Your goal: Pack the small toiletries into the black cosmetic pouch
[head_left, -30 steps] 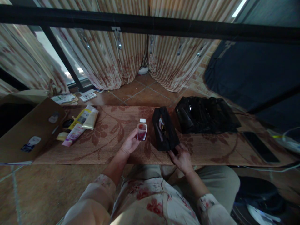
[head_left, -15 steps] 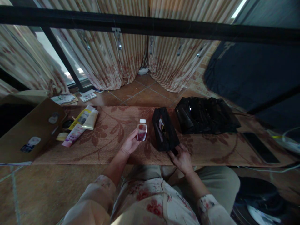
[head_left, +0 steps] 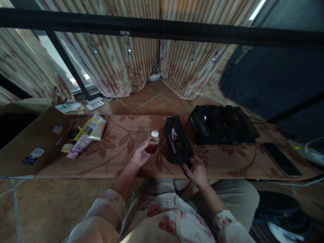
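**Small bottle held beside an open black pouch**

The label on the small bottle point(head_left: 153, 144) is too dim to read; only its white cap and dark red contents show; the left hand point(head_left: 140, 156) grips it with fingers closed around its lower part, holding it above the mat, just left of the black pouch point(head_left: 177, 143). The right hand point(head_left: 196, 171) pinches the pouch's near corner, fingers closed on the fabric; what lies inside the open pouch is mostly lost in shadow, though a pale item and a thin stick show. Behind it a larger black bag point(head_left: 222, 124) is a glossy, dark mass without clear detail. To the left, a few tubes point(head_left: 87, 133) lie by a cardboard box point(head_left: 30, 141), which the frame's edge cuts off; a dark phone point(head_left: 280, 158) lies to the right.

The things rest on a floral woven mat point(head_left: 118, 148) spread over a tiled floor point(head_left: 157, 99); striped curtains point(head_left: 141, 57) hang behind; a black bar point(head_left: 162, 28) crosses the top of the view.
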Demonstrator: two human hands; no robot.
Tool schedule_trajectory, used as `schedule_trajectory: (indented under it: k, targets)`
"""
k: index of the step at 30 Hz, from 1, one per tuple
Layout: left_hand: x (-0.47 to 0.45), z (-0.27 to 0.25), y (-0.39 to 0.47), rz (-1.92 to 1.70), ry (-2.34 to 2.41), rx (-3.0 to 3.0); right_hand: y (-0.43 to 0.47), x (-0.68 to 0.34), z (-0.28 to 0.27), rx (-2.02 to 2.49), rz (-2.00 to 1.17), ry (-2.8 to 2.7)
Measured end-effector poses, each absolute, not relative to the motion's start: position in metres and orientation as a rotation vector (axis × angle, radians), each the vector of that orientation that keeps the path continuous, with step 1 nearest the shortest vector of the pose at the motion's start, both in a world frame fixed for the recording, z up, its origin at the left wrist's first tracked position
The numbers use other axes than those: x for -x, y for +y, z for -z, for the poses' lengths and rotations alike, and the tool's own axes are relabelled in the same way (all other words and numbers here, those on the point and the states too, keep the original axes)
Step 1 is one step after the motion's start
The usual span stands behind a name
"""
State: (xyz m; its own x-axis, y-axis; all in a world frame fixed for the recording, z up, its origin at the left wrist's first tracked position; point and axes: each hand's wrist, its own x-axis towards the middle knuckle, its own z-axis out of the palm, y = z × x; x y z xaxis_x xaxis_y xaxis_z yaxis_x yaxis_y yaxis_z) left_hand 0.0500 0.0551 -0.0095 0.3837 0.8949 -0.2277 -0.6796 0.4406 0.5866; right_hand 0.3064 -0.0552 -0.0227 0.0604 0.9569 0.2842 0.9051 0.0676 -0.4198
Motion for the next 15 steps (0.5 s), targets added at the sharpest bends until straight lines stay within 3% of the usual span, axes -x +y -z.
schedule_trajectory:
  k: [15]
  targets:
    - [-0.0489,0.0076,0.0549,-1.002,0.550,-0.443,-0.0553,-0.3076,0.0250,1.851,-0.144,-1.862]
